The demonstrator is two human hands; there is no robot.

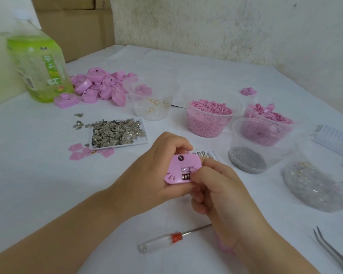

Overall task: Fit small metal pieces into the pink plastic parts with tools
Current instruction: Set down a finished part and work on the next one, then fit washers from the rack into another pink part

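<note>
My left hand point(152, 167) grips a pink plastic part point(178, 169) from the left and behind, above the table's middle. The part's small open window shows metal pieces inside. My right hand point(216, 186) has its fingers curled at that window, fingertips pinching at something small there that I cannot make out. A white tray point(143, 142) heaped with small metal pieces point(115, 131) lies just beyond my hands. A clear-handled screwdriver point(166, 239) lies on the table near me, and tweezers point(333, 252) lie at the right edge.
A pile of pink parts point(99, 86) sits at the back left beside a green bottle point(40, 66). Clear tubs hold pink pellets point(209, 117), pink bits point(267, 115), grey grains point(248, 160) and rings point(152, 105). Flat pink covers point(81, 151) lie left of the tray.
</note>
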